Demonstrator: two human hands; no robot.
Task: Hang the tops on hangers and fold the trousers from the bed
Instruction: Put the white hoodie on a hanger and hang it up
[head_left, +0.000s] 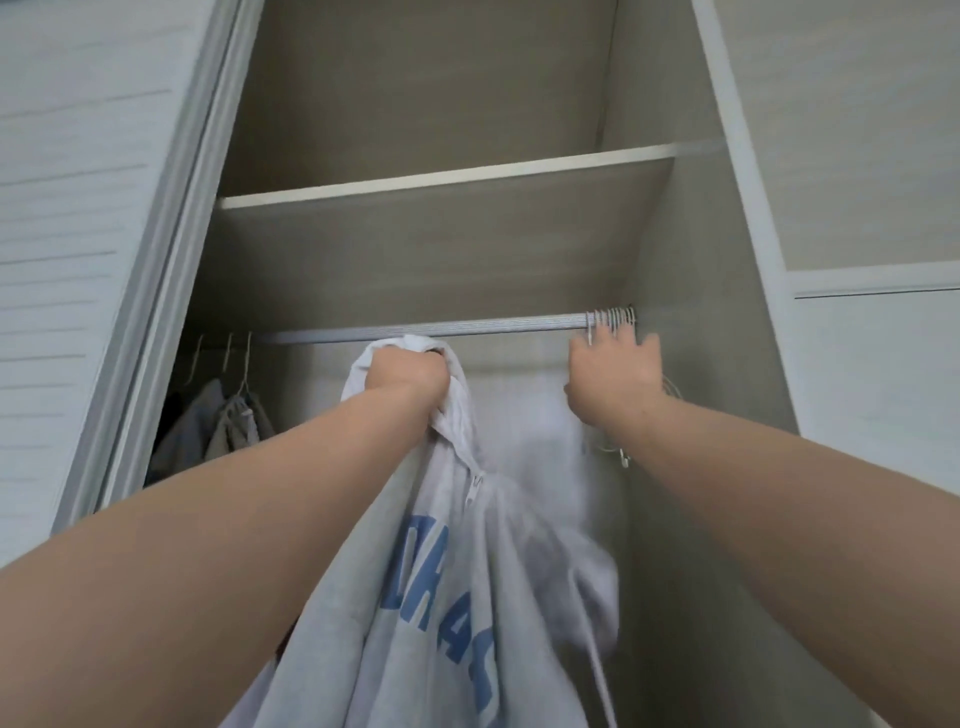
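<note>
hoodie (415, 597) gripped by left hand (408, 376), right hand (613, 379) apart

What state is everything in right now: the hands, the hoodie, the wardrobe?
left hand: grips the grey hoodie near its hood
grey hoodie: hangs bunched, not yet on a hanger
right hand: open, fingers at the hangers
hangers: bunched at the right end of the rail
wardrobe door: slid open

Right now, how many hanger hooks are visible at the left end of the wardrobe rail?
3: left hook, middle hook and right hook, side by side above the hanging clothes. The door frame may hide more.
</note>
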